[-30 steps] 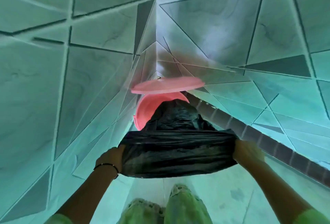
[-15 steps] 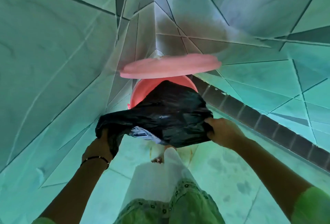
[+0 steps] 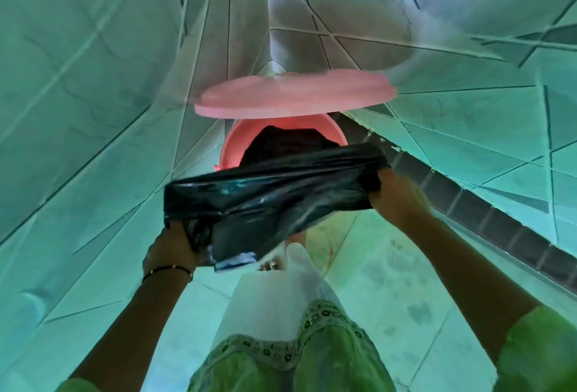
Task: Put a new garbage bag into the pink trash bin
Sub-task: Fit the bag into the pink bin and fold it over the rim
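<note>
Tiled corner walls (image 3: 93, 79), tiled floor (image 3: 390, 282), pink bin (image 3: 237, 138), both hands (image 3: 170, 249) (image 3: 398, 198) gripping black bag (image 3: 268, 191)

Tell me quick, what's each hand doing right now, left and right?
Left hand: grips the near left edge of the black garbage bag.
Right hand: grips the bag's right edge, beside the pink trash bin.

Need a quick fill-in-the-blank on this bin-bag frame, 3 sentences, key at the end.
1. The black garbage bag is held by ____ hands: left hand and right hand.
2. The bin and its raised lid are both ____ in colour.
3. The bracelet sits on the ____ wrist.

Missing words: two; pink; left
</note>
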A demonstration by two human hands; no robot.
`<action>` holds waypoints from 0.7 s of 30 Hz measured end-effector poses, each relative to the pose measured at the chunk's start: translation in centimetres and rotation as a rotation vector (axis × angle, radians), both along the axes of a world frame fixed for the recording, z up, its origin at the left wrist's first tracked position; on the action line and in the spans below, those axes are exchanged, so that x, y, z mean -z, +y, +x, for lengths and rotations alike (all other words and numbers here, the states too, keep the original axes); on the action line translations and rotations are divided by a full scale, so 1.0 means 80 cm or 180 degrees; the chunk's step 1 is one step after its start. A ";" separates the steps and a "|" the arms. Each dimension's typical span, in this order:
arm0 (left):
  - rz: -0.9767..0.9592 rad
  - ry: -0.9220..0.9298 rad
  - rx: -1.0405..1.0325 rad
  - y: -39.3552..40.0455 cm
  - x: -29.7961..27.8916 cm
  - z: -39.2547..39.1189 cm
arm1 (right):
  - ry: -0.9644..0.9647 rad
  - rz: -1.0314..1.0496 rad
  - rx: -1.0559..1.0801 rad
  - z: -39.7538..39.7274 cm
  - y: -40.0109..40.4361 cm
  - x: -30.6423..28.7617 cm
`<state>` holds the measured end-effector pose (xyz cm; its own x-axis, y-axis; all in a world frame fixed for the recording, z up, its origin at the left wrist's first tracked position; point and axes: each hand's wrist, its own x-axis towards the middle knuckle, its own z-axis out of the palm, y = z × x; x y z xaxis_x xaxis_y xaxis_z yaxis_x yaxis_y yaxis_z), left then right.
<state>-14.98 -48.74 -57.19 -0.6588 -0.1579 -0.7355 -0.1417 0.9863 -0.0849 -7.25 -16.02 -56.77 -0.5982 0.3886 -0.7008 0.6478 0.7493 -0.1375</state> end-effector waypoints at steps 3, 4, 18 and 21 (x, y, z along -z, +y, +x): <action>0.0180 0.0251 -0.0169 0.021 0.002 -0.021 | 0.0439 -0.0070 -0.0334 -0.017 -0.010 0.002; 0.0214 0.0278 -0.0211 0.026 0.002 -0.024 | 0.0533 -0.0161 -0.0317 -0.021 -0.016 0.004; -0.0143 -0.0475 0.0356 -0.014 0.041 0.022 | -0.0555 0.0249 0.0130 0.021 0.021 0.067; -0.0234 -0.0626 0.0526 -0.018 0.051 0.032 | -0.0688 0.0158 0.0312 0.038 0.019 0.085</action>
<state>-12.45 -50.16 -61.24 -0.5257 -0.1180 -0.8425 0.0470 0.9848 -0.1672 -4.17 -14.51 -63.59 -0.3941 0.4745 -0.7871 0.7281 0.6838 0.0477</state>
